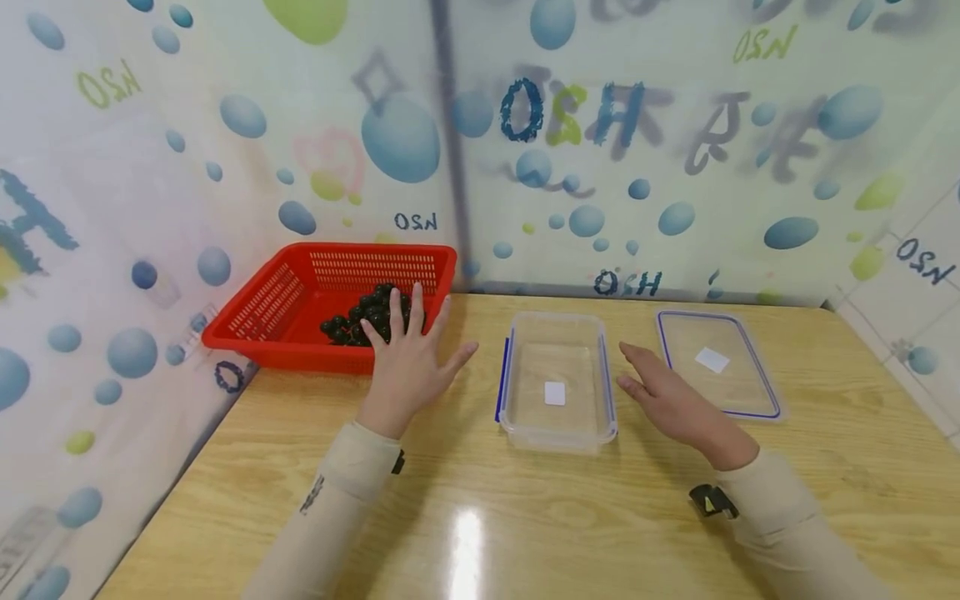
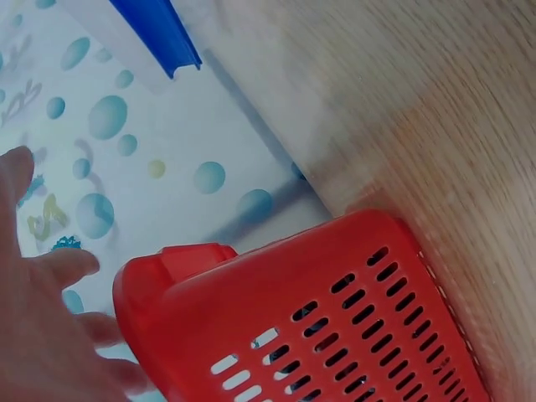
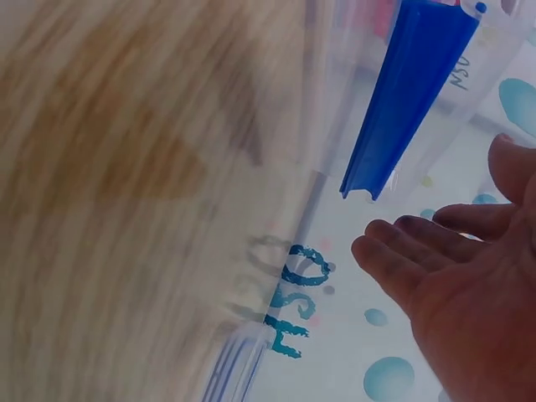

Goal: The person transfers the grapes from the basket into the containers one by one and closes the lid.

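Note:
My left hand (image 1: 408, 367), fingers spread, is over the near right side of a red slotted basket (image 1: 258, 354) holding a pile of dark round fruit that look like grapes (image 1: 348, 327). In the left wrist view its fingers (image 2: 75, 268) lie beside the basket wall. Between my hands a clear plastic box (image 1: 558, 433) with blue clips and a white label sits uncovered on the table. My right hand (image 1: 675, 404) hovers right of the box, fingers extended and holding nothing; the right wrist view shows it near the blue clip (image 3: 410, 92). Whether either hand touches anything is unclear.
A clear lid (image 1: 738, 392) with a blue seal lies flat on the wooden table (image 1: 540, 525), partly behind my right hand. A patterned curtain (image 1: 637, 167) hangs along the back and left sides of the table.

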`<state>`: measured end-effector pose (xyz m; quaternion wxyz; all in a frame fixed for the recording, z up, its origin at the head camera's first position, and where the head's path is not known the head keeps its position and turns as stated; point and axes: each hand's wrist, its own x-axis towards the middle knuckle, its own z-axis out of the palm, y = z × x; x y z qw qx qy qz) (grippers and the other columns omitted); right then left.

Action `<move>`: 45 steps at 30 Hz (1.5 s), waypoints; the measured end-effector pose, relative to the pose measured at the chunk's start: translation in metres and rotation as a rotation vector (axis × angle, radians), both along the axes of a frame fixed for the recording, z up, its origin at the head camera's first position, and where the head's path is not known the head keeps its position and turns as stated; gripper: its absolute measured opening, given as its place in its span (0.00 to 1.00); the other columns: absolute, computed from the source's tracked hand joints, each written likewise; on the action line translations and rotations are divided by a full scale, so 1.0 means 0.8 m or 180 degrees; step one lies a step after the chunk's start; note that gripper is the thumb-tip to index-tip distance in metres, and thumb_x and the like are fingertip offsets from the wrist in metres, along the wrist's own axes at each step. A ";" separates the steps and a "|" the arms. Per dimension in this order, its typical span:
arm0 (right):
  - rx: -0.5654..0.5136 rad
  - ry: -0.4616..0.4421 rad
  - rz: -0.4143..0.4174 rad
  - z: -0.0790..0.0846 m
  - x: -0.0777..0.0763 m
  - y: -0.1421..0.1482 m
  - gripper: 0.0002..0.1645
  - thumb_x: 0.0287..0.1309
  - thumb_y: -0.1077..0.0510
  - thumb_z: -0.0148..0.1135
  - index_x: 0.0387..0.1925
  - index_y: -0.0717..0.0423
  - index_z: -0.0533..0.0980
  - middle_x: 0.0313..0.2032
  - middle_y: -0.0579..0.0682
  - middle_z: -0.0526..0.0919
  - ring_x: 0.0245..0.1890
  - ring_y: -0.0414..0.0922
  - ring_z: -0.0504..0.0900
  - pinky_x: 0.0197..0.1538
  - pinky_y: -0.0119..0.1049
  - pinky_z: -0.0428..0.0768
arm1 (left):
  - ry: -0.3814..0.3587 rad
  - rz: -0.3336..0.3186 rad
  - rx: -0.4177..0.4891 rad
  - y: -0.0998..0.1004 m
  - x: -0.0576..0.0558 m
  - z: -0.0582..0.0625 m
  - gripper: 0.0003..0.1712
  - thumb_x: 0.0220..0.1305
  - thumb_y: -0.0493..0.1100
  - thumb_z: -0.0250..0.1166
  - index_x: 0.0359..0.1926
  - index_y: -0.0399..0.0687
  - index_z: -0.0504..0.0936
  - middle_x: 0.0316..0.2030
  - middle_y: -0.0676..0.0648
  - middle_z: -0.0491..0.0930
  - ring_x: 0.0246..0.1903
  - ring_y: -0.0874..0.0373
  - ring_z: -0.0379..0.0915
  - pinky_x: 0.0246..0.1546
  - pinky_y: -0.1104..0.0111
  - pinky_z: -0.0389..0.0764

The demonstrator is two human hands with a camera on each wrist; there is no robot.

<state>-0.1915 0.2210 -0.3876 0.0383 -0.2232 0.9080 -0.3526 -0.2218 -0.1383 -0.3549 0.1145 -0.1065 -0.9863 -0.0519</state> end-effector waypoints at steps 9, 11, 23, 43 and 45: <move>0.0092 0.0112 0.0012 0.000 0.001 -0.010 0.32 0.76 0.61 0.43 0.71 0.75 0.50 0.69 0.73 0.53 0.69 0.69 0.51 0.66 0.64 0.52 | 0.0046 -0.0023 0.0050 0.004 -0.003 0.004 0.46 0.67 0.76 0.39 0.78 0.64 0.44 0.76 0.44 0.26 0.70 0.41 0.08 0.58 0.28 0.29; 0.0105 0.0115 0.0018 -0.001 0.001 -0.012 0.31 0.76 0.61 0.43 0.71 0.75 0.50 0.68 0.74 0.54 0.68 0.69 0.52 0.66 0.64 0.53 | 0.0025 -0.0023 0.0050 0.004 -0.003 0.002 0.45 0.67 0.76 0.39 0.78 0.64 0.45 0.76 0.44 0.26 0.70 0.41 0.08 0.58 0.28 0.29; 0.0072 0.0145 -0.0036 -0.008 0.002 -0.013 0.31 0.76 0.61 0.44 0.71 0.75 0.52 0.67 0.72 0.56 0.68 0.68 0.55 0.65 0.63 0.56 | 0.0044 -0.0061 0.0086 0.007 -0.003 -0.003 0.45 0.68 0.74 0.41 0.78 0.62 0.46 0.76 0.42 0.28 0.70 0.40 0.09 0.58 0.29 0.28; -0.0181 -0.0020 -0.0105 -0.014 0.002 -0.016 0.32 0.76 0.59 0.44 0.72 0.73 0.50 0.68 0.70 0.56 0.67 0.67 0.59 0.63 0.62 0.61 | -0.0016 -0.0039 -0.0056 0.000 -0.018 0.026 0.44 0.68 0.74 0.41 0.78 0.64 0.46 0.77 0.42 0.33 0.72 0.39 0.14 0.60 0.30 0.27; -0.0194 -0.0029 -0.0106 -0.015 0.002 -0.017 0.33 0.76 0.59 0.44 0.72 0.73 0.50 0.68 0.70 0.56 0.67 0.67 0.58 0.63 0.62 0.61 | -0.0068 -0.0009 -0.0049 -0.007 -0.025 0.036 0.45 0.68 0.74 0.41 0.78 0.63 0.47 0.77 0.41 0.35 0.72 0.39 0.15 0.59 0.30 0.27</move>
